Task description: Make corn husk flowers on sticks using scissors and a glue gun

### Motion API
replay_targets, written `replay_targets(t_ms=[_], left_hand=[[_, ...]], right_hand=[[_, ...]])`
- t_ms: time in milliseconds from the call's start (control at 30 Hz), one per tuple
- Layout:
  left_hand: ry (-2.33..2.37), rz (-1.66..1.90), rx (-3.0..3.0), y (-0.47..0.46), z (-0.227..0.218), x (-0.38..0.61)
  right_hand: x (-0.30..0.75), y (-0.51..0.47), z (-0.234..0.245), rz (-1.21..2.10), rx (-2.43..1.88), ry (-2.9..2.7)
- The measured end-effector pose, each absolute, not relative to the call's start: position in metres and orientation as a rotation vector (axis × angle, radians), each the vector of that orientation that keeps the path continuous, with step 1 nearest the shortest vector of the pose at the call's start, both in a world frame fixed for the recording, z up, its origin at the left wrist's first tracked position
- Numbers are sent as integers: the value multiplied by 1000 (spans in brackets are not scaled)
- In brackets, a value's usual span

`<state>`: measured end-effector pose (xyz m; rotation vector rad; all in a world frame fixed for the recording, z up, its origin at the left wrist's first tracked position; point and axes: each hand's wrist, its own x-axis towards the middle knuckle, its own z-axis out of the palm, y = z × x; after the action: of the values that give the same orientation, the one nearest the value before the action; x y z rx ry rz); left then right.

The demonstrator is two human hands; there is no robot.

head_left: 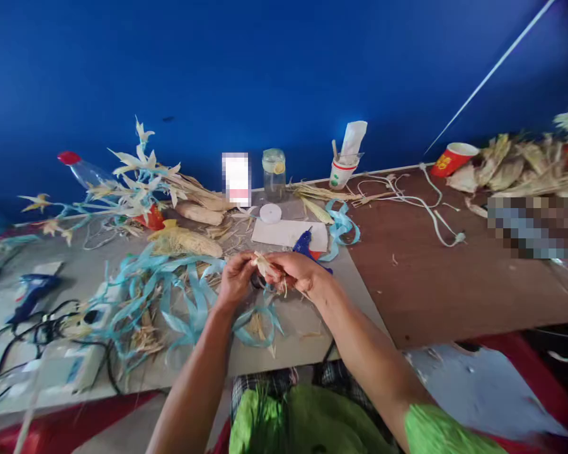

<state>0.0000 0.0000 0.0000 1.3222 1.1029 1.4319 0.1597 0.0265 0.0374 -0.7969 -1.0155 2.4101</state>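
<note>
Close together above the table's near part, both hands work on one pale piece of corn husk (264, 265). My left hand (235, 277) pinches its left side between thumb and fingers. From the other side my right hand (297, 272) closes round it, with thin husk strands sticking out below the fingers. Part of the husk is hidden by the fingers. Just behind my right hand lies a blue glue gun (303, 242), partly on a white sheet (277, 232). Light blue ribbon (189, 306) is heaped beside and under my left forearm.
Husk flowers on blue stems (139, 170) stand at the back left. A second glue gun (31, 296) lies near a power strip (71, 366) with tangled black cords. Behind are a lidded jar (274, 173), a paper cup (343, 173), a white cable (435, 214) and a tipped red cup (454, 159).
</note>
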Motion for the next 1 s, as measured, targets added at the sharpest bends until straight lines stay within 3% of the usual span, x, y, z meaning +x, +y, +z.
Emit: replay_targets(t_ms=[367, 633, 700, 1000], left_hand=[[1016, 1425, 1198, -3, 1, -2], [910, 1739, 808, 10, -1, -6], [929, 1759, 810, 12, -2, -4], [1000, 1670, 921, 10, -6, 3]], right_hand=[[177, 32, 43, 2585, -552, -1042], [199, 43, 48, 2313, -516, -760], [184, 37, 47, 2364, -558, -763], [142, 18, 44, 2020, -745, -741]])
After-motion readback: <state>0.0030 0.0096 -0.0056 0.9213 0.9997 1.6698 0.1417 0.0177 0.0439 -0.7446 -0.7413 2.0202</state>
